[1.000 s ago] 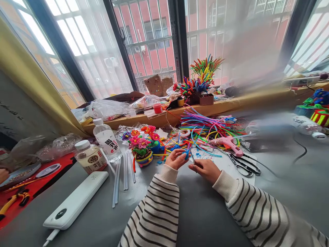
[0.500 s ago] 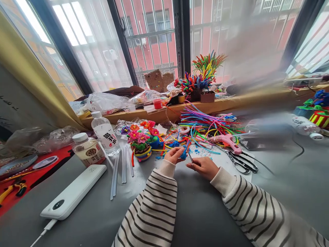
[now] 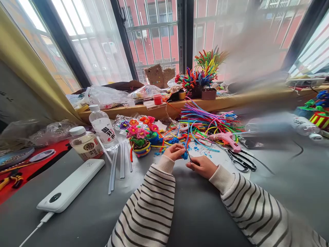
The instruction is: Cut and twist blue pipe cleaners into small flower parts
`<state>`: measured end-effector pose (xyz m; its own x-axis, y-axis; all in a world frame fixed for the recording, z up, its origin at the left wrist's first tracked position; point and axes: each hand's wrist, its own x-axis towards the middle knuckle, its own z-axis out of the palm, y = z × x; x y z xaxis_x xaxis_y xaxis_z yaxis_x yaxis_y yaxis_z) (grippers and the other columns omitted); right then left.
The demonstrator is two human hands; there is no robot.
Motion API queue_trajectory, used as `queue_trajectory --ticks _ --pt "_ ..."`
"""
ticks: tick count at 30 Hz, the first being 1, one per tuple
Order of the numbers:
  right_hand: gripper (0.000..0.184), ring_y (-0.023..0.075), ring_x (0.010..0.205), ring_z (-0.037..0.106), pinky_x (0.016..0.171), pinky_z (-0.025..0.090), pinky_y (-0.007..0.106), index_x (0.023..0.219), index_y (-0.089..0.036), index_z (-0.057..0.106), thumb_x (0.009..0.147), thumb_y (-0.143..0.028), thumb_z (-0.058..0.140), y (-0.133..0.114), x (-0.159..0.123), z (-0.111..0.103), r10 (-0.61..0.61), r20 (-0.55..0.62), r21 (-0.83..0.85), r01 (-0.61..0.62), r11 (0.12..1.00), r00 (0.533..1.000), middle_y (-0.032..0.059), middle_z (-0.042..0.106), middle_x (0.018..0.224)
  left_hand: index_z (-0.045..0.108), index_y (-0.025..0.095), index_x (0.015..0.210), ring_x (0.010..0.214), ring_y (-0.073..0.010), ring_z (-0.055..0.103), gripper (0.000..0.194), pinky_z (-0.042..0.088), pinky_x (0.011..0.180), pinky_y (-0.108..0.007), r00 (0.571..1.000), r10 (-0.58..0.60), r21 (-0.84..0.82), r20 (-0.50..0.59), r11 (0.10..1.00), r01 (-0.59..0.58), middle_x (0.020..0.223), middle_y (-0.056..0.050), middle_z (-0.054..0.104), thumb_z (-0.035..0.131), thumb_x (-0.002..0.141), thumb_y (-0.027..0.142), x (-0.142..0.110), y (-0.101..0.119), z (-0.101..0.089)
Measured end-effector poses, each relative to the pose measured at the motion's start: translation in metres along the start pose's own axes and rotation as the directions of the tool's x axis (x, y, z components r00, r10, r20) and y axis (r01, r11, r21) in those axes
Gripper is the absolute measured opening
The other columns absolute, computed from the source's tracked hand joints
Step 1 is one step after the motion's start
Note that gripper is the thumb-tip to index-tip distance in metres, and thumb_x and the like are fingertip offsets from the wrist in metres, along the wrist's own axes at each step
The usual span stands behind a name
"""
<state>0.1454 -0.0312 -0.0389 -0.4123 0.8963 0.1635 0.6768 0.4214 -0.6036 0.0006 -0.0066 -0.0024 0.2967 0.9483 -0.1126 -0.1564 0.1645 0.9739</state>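
My left hand (image 3: pixel 174 151) pinches a small blue fuzzy pipe-cleaner piece (image 3: pixel 184 155) just above the grey table (image 3: pixel 205 212). My right hand (image 3: pixel 202 166) is closed on small scissors (image 3: pixel 189 157), whose thin dark blades point up at the blue piece. A blue stem rises from the piece toward the pile of coloured pipe cleaners (image 3: pixel 205 121). Blue trimmings (image 3: pixel 200 149) lie on the white sheet under the hands. Both sleeves are striped.
A pink glue gun (image 3: pixel 227 139) and black scissors (image 3: pixel 243 161) lie right of the hands. A pipe-cleaner flower pot (image 3: pixel 140 140), glue sticks (image 3: pixel 120 164), two bottles (image 3: pixel 104 132) and a white power bank (image 3: pixel 70 187) stand to the left. The windowsill holds more crafts.
The view has shifted slightly, so everything sits a little higher in the picture. My hands stay together on the blue piece, with the scissors still at it.
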Motion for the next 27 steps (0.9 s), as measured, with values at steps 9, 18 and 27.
queue_trajectory --ticks 9,18,27 --pt "0.053 0.0106 0.052 0.048 0.053 0.034 0.022 0.056 -0.015 0.050 0.073 -0.057 0.022 -0.0021 -0.0005 0.0009 -0.065 0.049 0.134 0.058 0.989 0.997 0.0021 0.055 0.055 0.049 0.014 0.062 0.052 -0.0074 0.050 0.030 0.041 0.054 -0.022 0.999 0.014 -0.014 0.048 1.000 -0.014 0.055 0.002 0.052 0.067 0.044 0.029 0.0005 -0.0022 -0.0024" --pt "0.052 0.0089 0.047 0.043 0.050 0.032 0.022 0.050 -0.015 0.045 0.072 -0.057 0.023 -0.0005 -0.0001 -0.0005 -0.055 0.048 0.117 0.049 0.992 0.997 -0.0007 0.049 0.048 0.048 0.014 0.062 0.054 -0.0087 0.051 0.027 0.041 0.055 -0.024 0.999 0.014 -0.026 0.044 1.000 -0.013 0.054 0.003 0.052 0.066 0.046 0.028 0.0002 -0.0024 -0.0021" --pt "0.045 0.0070 0.043 0.033 0.046 0.028 0.020 0.045 -0.016 0.037 0.072 -0.051 0.030 0.0034 0.0020 0.0007 -0.034 0.019 0.105 0.032 0.994 0.999 -0.0035 0.037 0.042 0.048 0.014 0.063 0.055 -0.0095 0.052 0.027 0.042 0.058 -0.026 0.998 0.020 -0.024 0.056 1.000 -0.018 0.057 0.001 0.055 0.065 0.048 0.027 0.0001 0.0000 -0.0047"
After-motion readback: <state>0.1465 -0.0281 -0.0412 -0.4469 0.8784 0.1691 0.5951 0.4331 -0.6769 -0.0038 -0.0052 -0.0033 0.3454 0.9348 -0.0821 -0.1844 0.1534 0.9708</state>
